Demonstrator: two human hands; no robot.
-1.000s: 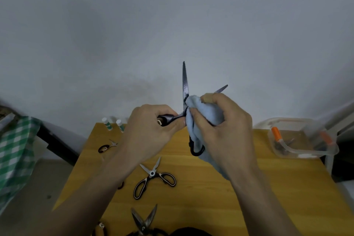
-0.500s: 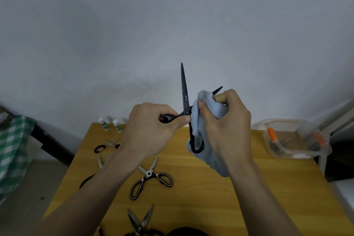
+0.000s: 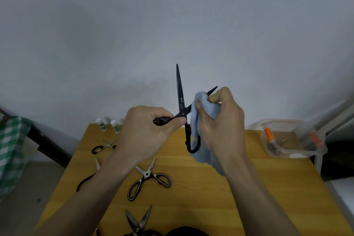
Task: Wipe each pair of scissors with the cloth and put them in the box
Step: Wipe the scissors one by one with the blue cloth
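Above the far half of the wooden table [image 3: 249, 188], I hold the black scissors [image 3: 180, 94] spread wide, one blade pointing straight up, the other angled off to the right. My left hand [image 3: 145, 136] has its fingers curled tight round one handle, thumb pressed near the pivot. My right hand [image 3: 220, 120] pinches the pale blue cloth [image 3: 208, 109] round the slanted blade. Compared with a second ago, the cloth has slid outward along that blade: it started bunched against the pivot and now sits higher, with only the blade's tip poking out past my fingers. I judge that this blade's stroke is nearly finished, while the upright blade looks yet to be wiped. The free handle loop hangs below, against the trailing cloth.

The clear plastic box [image 3: 295, 151] sits at the table's far right corner, well apart from my hands; something with orange parts lies inside, though I cannot tell what. Several more pairs wait on the table: black-handled kitchen shears [image 3: 148, 178] below my left wrist, a small pair [image 3: 104, 145] toward the far left, another pair [image 3: 88, 178] partly hidden under my left forearm, and a silver pair [image 3: 138, 222] at the near edge. So most of the job remains.

Two small white bottles with green labels [image 3: 108, 125] stand at the far left edge. A plain grey wall [image 3: 172, 25] rises behind, and green checked fabric [image 3: 9, 155] hangs at the left.
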